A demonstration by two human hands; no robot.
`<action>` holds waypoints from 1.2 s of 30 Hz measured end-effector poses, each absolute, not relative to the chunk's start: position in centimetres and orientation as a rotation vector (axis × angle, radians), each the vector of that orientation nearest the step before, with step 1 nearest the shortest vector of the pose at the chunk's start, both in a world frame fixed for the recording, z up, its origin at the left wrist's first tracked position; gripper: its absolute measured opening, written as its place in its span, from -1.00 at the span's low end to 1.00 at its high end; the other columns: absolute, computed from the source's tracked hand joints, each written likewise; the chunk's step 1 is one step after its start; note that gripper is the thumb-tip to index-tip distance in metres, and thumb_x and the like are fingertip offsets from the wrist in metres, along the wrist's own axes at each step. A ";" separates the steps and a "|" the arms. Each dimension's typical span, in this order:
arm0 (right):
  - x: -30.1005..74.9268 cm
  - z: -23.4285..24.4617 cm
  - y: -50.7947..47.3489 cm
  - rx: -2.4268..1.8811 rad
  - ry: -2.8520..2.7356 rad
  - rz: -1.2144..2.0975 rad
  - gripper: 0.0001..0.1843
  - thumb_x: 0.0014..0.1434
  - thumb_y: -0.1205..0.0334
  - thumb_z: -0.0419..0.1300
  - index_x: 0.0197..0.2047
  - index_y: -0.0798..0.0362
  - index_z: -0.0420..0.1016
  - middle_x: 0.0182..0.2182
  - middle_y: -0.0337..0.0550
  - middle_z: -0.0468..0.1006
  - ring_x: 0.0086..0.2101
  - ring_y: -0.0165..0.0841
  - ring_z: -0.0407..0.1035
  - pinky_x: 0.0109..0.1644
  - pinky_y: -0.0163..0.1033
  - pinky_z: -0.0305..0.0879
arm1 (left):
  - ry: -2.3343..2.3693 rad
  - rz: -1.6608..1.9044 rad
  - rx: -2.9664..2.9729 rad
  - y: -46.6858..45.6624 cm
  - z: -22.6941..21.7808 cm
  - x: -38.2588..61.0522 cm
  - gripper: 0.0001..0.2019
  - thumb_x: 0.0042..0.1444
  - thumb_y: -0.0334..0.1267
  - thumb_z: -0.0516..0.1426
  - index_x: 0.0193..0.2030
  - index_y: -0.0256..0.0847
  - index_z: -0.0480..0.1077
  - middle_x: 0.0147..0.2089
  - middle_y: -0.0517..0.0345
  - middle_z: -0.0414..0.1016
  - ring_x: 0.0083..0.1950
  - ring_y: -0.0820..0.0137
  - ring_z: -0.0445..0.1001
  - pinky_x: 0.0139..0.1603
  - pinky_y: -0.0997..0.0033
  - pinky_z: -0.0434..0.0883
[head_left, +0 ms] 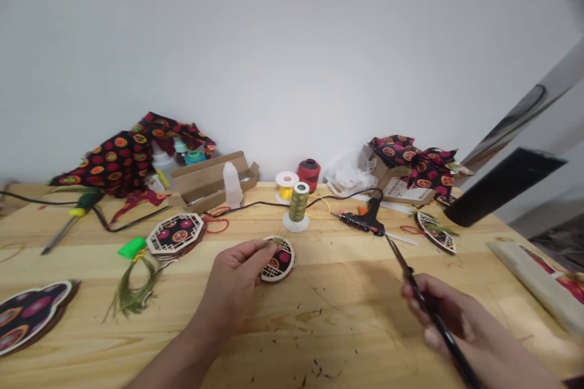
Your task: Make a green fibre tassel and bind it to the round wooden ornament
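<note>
Between the thumb and fingers of my left hand (pixel 244 267) is a small round ornament (pixel 281 264), with a pale wooden lattice over dark patterned fabric. Olive-green thread ends stick up at its top edge under my thumb. My right hand (pixel 451 310), off to the right, is closed round dark scissors (pixel 417 292), blades together and pointing up and away to the left. The scissors are apart from the ornament. Just beyond the ornament a spool of olive thread (pixel 299 203) stands upright. An octagonal ornament (pixel 177 234) and a green tassel (pixel 134 285) lie left of my left hand.
A black glue gun (pixel 365 220) lies beyond my right hand. At the back are yellow cord (pixel 286 191), red cord (pixel 309 175) and an open cardboard box (pixel 205 182). A screwdriver (pixel 73 219) lies far left; a black cylinder (pixel 502 188) leans at right. Dark clippings dot the front.
</note>
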State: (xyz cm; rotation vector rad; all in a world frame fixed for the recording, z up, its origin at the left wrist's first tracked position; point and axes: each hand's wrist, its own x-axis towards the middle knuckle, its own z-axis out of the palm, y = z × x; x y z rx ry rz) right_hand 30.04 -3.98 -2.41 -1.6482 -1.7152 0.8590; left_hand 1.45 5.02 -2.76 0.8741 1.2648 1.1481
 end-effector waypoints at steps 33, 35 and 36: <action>18.3 -0.8 7.2 -1.280 -1.492 1.343 -0.54 -0.08 0.02 0.29 -0.15 0.12 0.49 -0.15 -0.04 0.54 -0.14 -0.18 0.40 -0.02 -0.08 0.26 | 1.194 1.084 0.964 5.1 -3.6 1.4 -0.88 -0.17 -0.24 0.28 -0.52 -0.25 0.56 -0.65 0.23 0.41 -0.64 0.58 0.13 -0.64 0.58 0.07; 17.4 -2.2 7.8 -1.144 -1.339 1.408 -0.49 -0.10 0.00 0.30 -0.12 0.13 0.47 -0.16 -0.05 0.54 -0.13 -0.21 0.39 0.01 -0.08 0.22 | 1.179 1.083 0.985 5.1 -3.9 1.3 -0.87 -0.14 -0.23 0.28 -0.52 -0.26 0.55 -0.65 0.24 0.39 -0.62 0.57 0.11 -0.63 0.57 0.05; 17.2 -2.9 7.8 -1.084 -1.272 1.441 -0.49 -0.11 -0.01 0.31 -0.12 0.12 0.47 -0.20 -0.07 0.55 -0.16 -0.25 0.40 0.00 -0.10 0.23 | 1.169 1.081 0.994 5.1 -4.1 1.2 -0.86 -0.13 -0.22 0.27 -0.52 -0.26 0.55 -0.66 0.26 0.37 -0.62 0.57 0.09 -0.62 0.57 0.04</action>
